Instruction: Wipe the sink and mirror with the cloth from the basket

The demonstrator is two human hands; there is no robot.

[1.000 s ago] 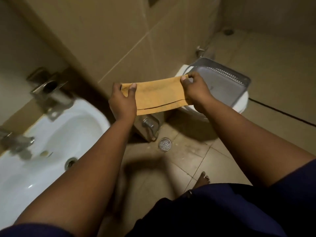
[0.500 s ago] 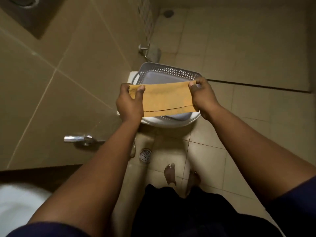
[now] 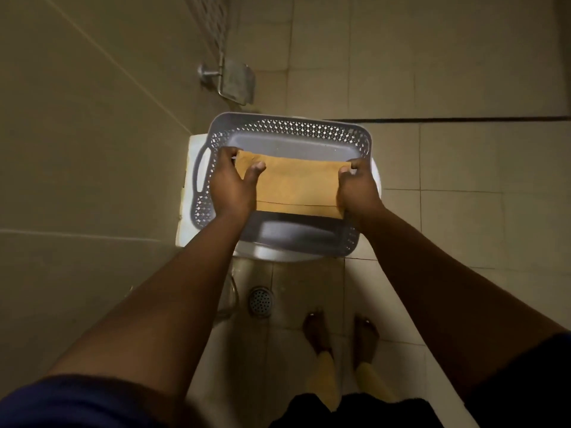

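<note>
On the left, a tiled wall is seen, with a metal holder fixed to it above the basket. Next comes the left hand, whose grip is closed on the left end of the folded orange cloth, the thumb laid over the top face and the fingers tucked beneath. The cloth is held flat and stretched between the two hands, just above the floor of the grey perforated basket, which is set on a white toilet lid; whether the cloth already touches the basket floor cannot be told. At the right end, the cloth is pinched by the right hand, its grip likewise closed on the fabric. Neither sink nor mirror is shown in this view, so the wiping cannot be checked; judged from the neat fold and the position over the basket, the step in hand is taken to be either the lifting out or the returning of the cloth, and which one cannot be settled here. If wiping is still owed, the cloth must be raised clear of the basket rim and carried to the sink; if it is done, the cloth need only be lowered flat and both grips released. Below, a floor drain and bare feet are seen on the tiles.
</note>
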